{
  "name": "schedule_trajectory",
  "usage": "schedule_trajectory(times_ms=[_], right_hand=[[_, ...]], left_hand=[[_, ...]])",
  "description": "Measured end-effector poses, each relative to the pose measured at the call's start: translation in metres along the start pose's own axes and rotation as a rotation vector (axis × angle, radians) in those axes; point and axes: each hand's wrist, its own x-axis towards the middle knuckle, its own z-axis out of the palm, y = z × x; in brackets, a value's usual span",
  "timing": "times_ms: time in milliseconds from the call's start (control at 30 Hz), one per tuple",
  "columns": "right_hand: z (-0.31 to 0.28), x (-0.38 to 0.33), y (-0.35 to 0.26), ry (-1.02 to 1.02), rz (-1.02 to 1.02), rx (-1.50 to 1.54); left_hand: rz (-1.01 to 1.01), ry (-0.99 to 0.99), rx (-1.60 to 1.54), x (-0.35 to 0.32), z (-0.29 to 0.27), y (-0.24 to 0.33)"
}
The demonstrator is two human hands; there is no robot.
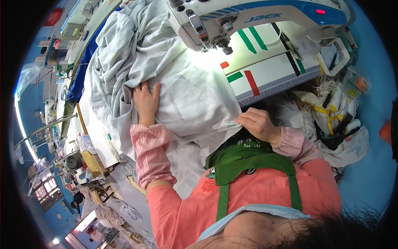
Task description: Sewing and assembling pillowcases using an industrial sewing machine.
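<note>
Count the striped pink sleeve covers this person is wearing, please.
2: the left sleeve cover, below the left hand resting on the pale cloth, and the right sleeve cover, beside the right hand pinching the cloth's edge. None seems hidden.

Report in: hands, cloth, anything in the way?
Left hand on pale cloth. Right hand pinching its edge. Cloth bunched at upper left. Glare beneath sewing machine obscures detail.

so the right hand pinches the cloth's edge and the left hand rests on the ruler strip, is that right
Not quite: the left hand rests on the cloth, not the ruler strip, as the head view shows. The right hand does pinch the cloth's edge.
</note>
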Motion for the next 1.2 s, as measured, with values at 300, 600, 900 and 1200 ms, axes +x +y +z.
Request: schedule_trajectory(times_ms=[300, 600, 900, 1200], right_hand=[[-0.001, 0.046, 0.017, 0.015, -0.024, -0.073], [0.003, 0.089, 0.044, 0.003, 0.032, -0.045], [0.006, 0.126, 0.067, -0.023, 0.126, -0.058], [0.018, 0.136, 0.085, 0.097, 0.195, -0.197]], left_hand=[[0.115, 0.155, -0.006, 0.060, 0.020, -0.027], [0.119, 0.156, 0.013, 0.115, 0.035, -0.050], [0.083, 0.117, -0.004, 0.168, 0.044, -0.069], [-0.031, 0.248, 0.074, 0.221, 0.055, -0.078]])
